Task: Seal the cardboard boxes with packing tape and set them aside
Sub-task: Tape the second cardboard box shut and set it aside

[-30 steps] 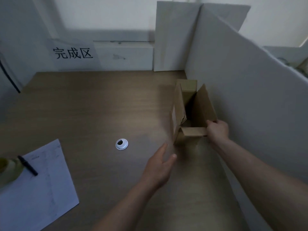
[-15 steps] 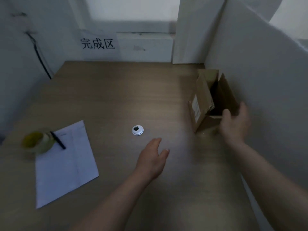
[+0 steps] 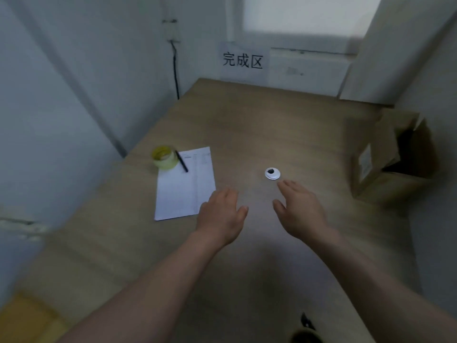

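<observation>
Cardboard box stands unsealed, flaps open; tape roll sits untouched beside the paper; left hand and right hand hover empty, fingers spread; sealing remains.

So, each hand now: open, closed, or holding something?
Left hand: open, holding nothing.
Right hand: open, holding nothing.

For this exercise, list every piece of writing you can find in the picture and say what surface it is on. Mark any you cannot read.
"完成区": white paper sign on the far wall, above the desk.
Printed sheet on the desk: lines of print, too small to read.
White label on the cardboard box: blurred, unreadable.
</observation>
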The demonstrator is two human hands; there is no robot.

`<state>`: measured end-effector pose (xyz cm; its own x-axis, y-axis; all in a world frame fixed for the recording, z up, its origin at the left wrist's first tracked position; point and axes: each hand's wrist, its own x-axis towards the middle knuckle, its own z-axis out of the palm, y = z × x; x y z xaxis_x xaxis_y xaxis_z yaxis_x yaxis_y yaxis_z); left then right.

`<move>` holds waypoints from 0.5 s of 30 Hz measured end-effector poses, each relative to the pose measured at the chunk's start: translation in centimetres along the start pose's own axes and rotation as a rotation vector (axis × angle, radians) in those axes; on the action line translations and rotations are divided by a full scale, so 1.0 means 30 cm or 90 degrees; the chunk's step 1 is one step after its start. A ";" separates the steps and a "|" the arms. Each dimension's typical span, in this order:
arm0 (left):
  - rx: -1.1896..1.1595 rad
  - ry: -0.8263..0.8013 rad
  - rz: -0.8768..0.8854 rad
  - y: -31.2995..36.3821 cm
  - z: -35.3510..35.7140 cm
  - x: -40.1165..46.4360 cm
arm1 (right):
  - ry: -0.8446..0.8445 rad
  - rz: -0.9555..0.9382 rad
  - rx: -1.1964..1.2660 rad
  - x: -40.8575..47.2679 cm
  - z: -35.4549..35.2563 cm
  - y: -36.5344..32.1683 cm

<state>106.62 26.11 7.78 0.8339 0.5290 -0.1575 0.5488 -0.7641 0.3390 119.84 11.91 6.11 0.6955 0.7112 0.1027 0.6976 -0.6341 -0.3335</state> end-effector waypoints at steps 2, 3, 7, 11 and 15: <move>0.010 0.018 -0.028 -0.070 -0.037 -0.062 | -0.014 -0.037 -0.012 -0.011 0.004 -0.080; 0.014 0.026 -0.042 -0.107 -0.054 -0.095 | -0.019 -0.049 -0.014 -0.018 0.004 -0.124; 0.044 0.074 -0.085 -0.276 -0.114 -0.252 | -0.027 -0.099 -0.018 -0.073 0.012 -0.329; 0.062 0.113 -0.137 -0.462 -0.170 -0.478 | -0.043 -0.178 -0.030 -0.175 0.023 -0.589; 0.075 0.150 -0.197 -0.661 -0.224 -0.784 | -0.065 -0.274 -0.021 -0.339 0.057 -0.886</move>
<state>75.75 31.29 10.99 0.5989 0.8007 -0.0138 0.7865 -0.5848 0.1987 93.93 22.04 12.33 0.3212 0.9378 0.1315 0.9262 -0.2821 -0.2503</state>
